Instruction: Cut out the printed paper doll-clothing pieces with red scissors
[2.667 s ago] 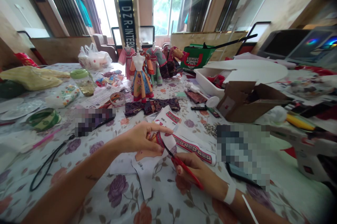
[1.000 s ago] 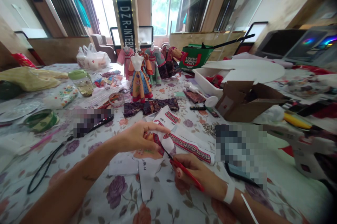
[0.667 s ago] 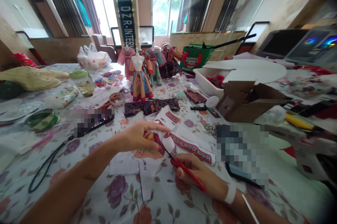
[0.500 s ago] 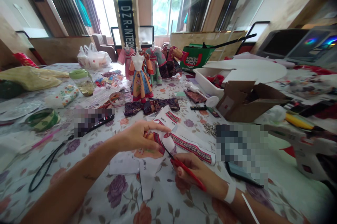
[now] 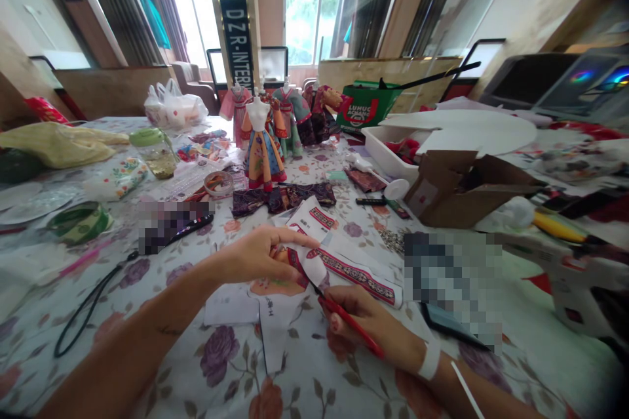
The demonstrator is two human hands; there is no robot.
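One printed piece: sitting under the left hand, over the flower-patterned worktop, its orange part showing below the thumb.
Left hand: pinching the printed piece, forefinger stretching out to the right.
Right hand: gripping red-handled scissors, pointing the blades up and left toward the white margin; their opening is too small to tell.
Clean snipping: probably depending on holding the margin taut, turning the piece rather than the wrist, keeping fingertips off the blades.
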